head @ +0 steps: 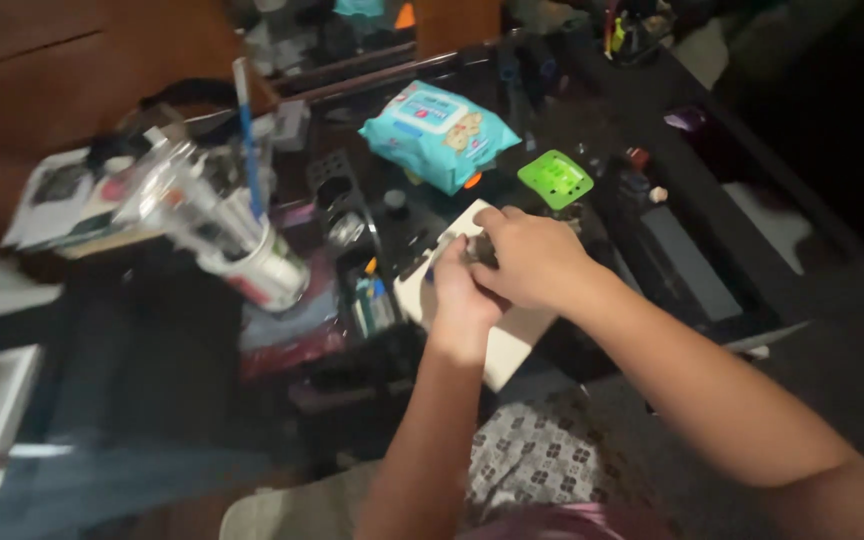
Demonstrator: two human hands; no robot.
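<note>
Dim, cluttered surface (pixel 712 270): your left hand (pixel 462 300) and right hand (pixel 532 255) close their fingers on a small dark object (pixel 477 250) over a white pad (pixel 512 335); probably light, rigid—pinch its edges.

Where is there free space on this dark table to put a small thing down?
One bare patch: the dark surface right of the green square item. It is crowded around both hands, the white cup of pens and the blue wipes pack.
</note>
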